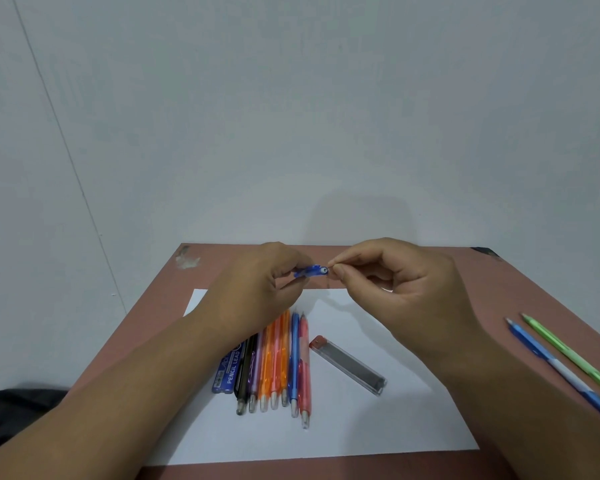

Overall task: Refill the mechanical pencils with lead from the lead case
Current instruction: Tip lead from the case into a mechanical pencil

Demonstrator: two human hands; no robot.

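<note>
My left hand (257,289) grips a translucent blue mechanical pencil (310,271) above the table, its open rear end facing right. My right hand (395,278) pinches something very thin between thumb and forefinger right at that open end; the lead itself is too fine to make out. Below, on the white sheet (361,427), lies a row of several mechanical pencils (278,362): black, lilac, orange, blue and pink. A clear lead case (349,365) with dark leads and a reddish end lies to their right. A blue "PENCIL LEAD" case (227,372) lies at the row's left.
The reddish-brown table (499,289) stands against a pale wall. A blue-and-white pencil (555,365) and a green pencil (579,358) lie near the right edge, off the sheet. Dark fabric (21,414) sits at the lower left, beside the table.
</note>
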